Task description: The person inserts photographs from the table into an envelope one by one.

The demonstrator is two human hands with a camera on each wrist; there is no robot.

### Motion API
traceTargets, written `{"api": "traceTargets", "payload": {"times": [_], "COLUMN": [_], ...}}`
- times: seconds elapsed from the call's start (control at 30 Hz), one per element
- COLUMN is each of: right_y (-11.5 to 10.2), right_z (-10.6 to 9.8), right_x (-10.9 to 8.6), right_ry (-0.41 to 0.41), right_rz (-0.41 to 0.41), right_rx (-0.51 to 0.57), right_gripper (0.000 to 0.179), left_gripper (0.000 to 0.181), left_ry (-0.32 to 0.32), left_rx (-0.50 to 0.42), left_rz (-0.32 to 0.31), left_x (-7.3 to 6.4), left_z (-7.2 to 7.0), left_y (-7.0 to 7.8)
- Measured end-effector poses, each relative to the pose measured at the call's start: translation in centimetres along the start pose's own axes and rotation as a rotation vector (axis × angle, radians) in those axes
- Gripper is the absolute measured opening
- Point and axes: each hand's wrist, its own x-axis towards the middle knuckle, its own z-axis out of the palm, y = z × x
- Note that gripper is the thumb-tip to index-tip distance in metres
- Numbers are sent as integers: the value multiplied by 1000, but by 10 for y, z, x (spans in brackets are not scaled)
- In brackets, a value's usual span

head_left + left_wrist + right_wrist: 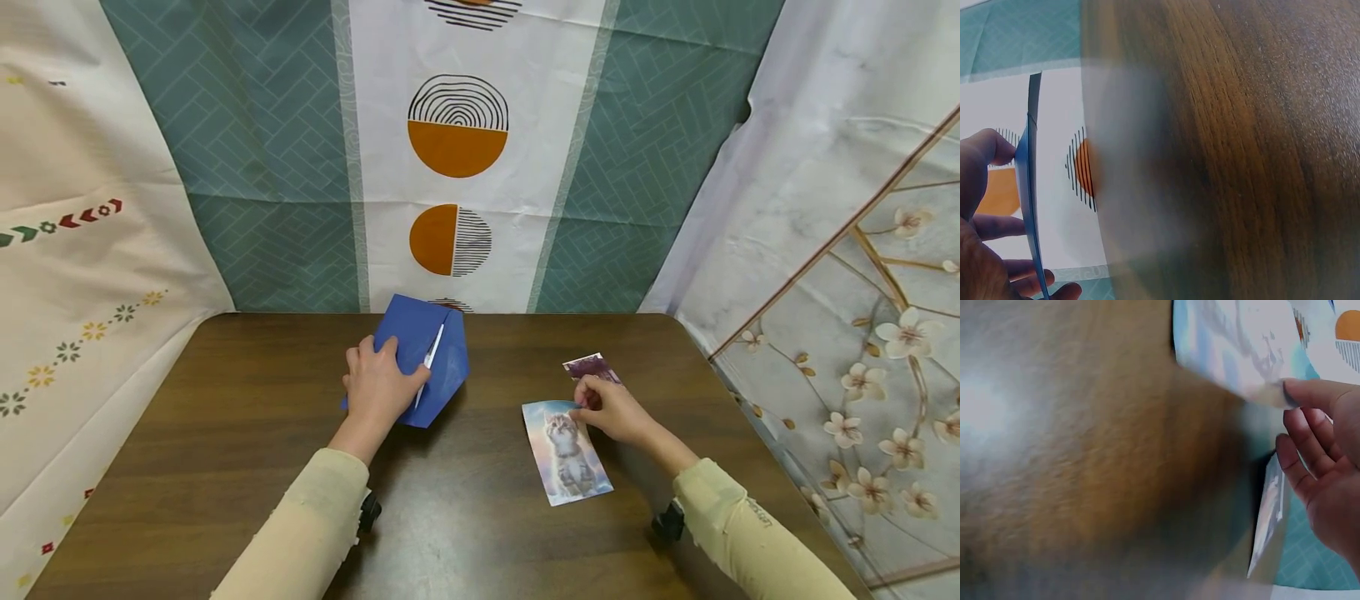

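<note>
Pinching a cat picture (567, 458) by its corner, right hand (611, 408).
Left hand (377, 383) clasps a blue envelope (446, 375) near the desk's (300, 329) far edge; next move probably needs it steady.

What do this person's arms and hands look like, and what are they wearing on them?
The left hand and right hand are bare, without gloves. The left sleeve and right sleeve are pale cream; the right has small dark lettering, too small to read. A black device sits at each wrist.
</note>
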Motion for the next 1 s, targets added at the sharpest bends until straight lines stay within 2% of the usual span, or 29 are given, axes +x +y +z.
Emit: {"api": "traceTargets", "payload": {"times": [0.23,0.37,0.6,0.8,1.0], "right_y": [-7,-12,-17,-22,-29], "right_z": [-8,-12,-18,-20,-17], "right_x": [10,15,22,29,39], "right_ry": [-9,4,16,-3,-12], "right_rz": [95,177,315,388,355], "right_rx": [236,364,493,589,587], "right_gripper": [14,16,27,25,24], "left_gripper": [74,74,74,75,75], "left_ry": [-3,-7,-1,-10,-11], "left_rx": [0,1,2,4,4], "left_rz": [-10,-16,-18,-22,-23], "left_x": [0,0,-1,-1,-1], "left_z": [0,0,2,2,3], "left_y": [-1,-2,-5,-4,-4]}}
